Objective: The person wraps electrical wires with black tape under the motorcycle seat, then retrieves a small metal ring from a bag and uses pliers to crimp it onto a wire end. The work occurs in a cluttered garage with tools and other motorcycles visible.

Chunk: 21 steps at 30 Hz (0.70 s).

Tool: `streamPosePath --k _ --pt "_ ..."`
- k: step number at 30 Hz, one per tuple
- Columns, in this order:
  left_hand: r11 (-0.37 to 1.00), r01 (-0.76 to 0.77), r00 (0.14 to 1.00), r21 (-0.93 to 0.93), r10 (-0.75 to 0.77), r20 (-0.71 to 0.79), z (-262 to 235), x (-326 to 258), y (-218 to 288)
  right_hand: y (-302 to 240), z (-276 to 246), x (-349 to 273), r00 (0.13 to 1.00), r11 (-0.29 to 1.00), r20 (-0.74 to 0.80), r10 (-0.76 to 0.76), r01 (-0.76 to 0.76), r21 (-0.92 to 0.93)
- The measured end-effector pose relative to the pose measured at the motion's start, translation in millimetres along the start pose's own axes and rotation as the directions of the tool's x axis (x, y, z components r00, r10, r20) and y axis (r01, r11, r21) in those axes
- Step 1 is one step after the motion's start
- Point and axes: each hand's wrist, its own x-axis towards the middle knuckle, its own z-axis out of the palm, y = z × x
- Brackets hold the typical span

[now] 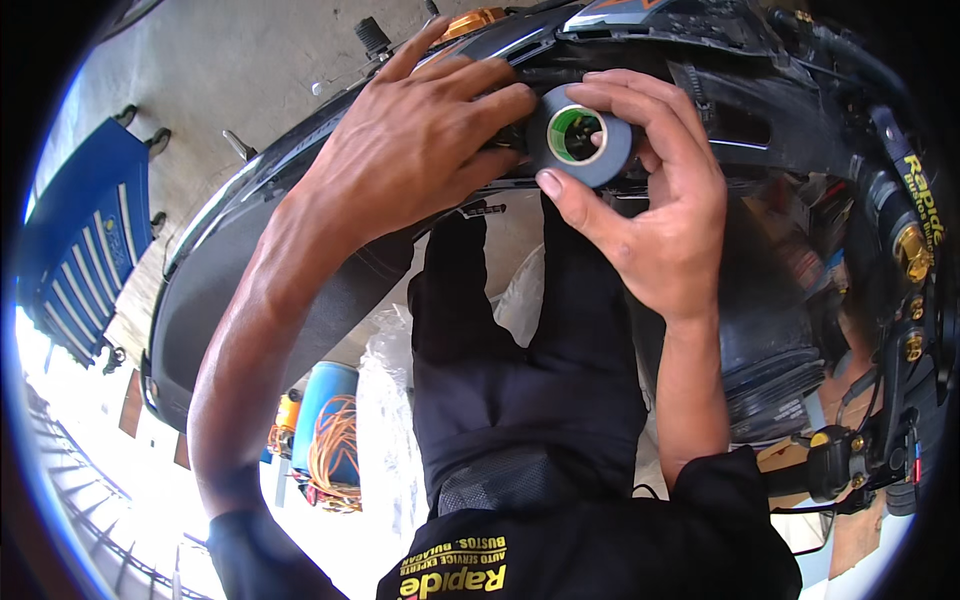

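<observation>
My right hand (pixel 650 190) holds a roll of dark grey tape (pixel 580 135) with a green inner core, thumb under it and fingers curled over its top. My left hand (pixel 420 140) lies flat against the black plastic bumper panel (pixel 230 290) just left of the roll, its fingertips touching the spot where the tape meets the panel. Both forearms reach up from the lower edge. My dark trousers (pixel 520 380) show between them.
A blue tool cabinet (pixel 85 250) stands at the left on the concrete floor. A blue drum (pixel 325 400) with an orange coiled cord (pixel 335 450) sits below the bumper. Black hoses, brass fittings and engine parts (pixel 890 300) crowd the right side.
</observation>
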Motion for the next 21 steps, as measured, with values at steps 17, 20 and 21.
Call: streamPosePath --k 17,20,21 --pt "0.262 0.608 0.793 -0.75 -0.241 0.559 0.8 6.0 22.7 32.8 40.0 -72.5 0.961 0.987 -0.271 -0.056 0.011 -0.162" --pt "0.056 0.681 0.694 -0.73 -0.366 0.62 15.2 -4.9 36.5 0.2 21.9 -61.9 0.976 0.973 -0.143 0.162 -0.182 -0.14" --pt "-0.013 0.656 0.692 -0.755 -0.391 0.607 20.5 -7.0 41.5 -8.7 15.9 -63.5 0.94 0.94 -0.135 0.313 -0.327 -0.094"
